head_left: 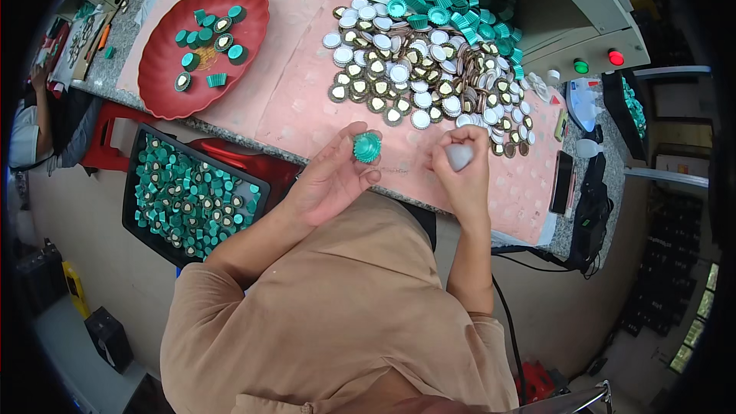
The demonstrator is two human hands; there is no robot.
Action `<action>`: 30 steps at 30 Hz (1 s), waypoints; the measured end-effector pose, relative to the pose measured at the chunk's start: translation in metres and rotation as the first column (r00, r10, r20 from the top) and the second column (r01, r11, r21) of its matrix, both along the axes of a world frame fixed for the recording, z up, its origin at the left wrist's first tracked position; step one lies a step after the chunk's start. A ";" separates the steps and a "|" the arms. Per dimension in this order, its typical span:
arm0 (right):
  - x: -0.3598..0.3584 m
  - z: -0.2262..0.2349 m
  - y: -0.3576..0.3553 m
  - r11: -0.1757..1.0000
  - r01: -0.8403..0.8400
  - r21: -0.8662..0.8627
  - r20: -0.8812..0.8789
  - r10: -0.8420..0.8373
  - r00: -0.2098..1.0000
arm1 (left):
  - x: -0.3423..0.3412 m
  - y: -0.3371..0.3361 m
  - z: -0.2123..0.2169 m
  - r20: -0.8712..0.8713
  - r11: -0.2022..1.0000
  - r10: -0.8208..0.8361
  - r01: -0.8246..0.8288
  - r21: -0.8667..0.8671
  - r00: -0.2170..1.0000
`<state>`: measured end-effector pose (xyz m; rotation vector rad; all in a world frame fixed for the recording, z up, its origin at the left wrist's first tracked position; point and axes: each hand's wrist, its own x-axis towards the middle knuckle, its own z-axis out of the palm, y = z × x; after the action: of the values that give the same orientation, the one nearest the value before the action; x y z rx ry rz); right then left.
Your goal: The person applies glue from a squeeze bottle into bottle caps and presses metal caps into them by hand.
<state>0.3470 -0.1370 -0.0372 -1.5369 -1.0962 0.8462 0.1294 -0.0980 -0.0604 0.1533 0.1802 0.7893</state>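
My left hand (pixel 318 188) holds a teal fluted foil cup (pixel 367 148) by its sides, between thumb and fingers, above the near edge of the table. The fingers of my right hand (pixel 469 184) are wrapped round a small white bottle (pixel 459 157); only its rounded end shows, and its tip is hidden. Beyond both hands spreads a heap of round discs (pixel 414 69), some with white faces up, others dark-rimmed with a pale gold centre. Teal foil cups (pixel 452 0) are piled behind the discs.
A red scalloped plate (pixel 257 31) at the left carries several cups. Below it stands a black tray (pixel 132 199) full of cups. To the right lie a phone (pixel 562 182) and a black strap-like bundle (pixel 592 218). Green (pixel 581 67) and red (pixel 616 56) buttons sit on the cabinet. A person (pixel 42 123) works far left.
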 end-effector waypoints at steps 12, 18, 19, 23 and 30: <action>-0.004 0.005 0.023 0.977 -0.152 0.149 0.671 0.013 0.741 | -0.015 0.009 -0.007 0.064 0.998 0.049 -0.046 -0.049 0.997; 0.002 0.020 -0.001 0.962 0.180 -0.205 0.576 -0.030 0.817 | -0.010 0.003 -0.011 0.073 0.995 -0.009 0.016 -0.094 0.997; 0.002 0.024 -0.004 0.939 0.196 -0.282 0.609 0.017 0.793 | -0.009 0.003 -0.011 0.069 0.993 -0.039 0.046 -0.109 0.997; 0.009 0.023 -0.010 0.992 0.028 -0.120 0.590 0.048 0.806 | -0.006 -0.001 -0.009 0.064 0.979 -0.089 0.099 -0.179 0.994; 0.007 0.024 -0.010 0.970 -0.133 -0.202 0.589 0.229 0.775 | -0.005 -0.004 -0.010 0.130 0.980 -0.117 0.136 -0.147 0.985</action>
<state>0.3542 -0.1470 -0.0128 -1.9230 -1.7049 0.5669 0.1249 -0.1021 -0.0705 -0.0309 0.1153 0.6525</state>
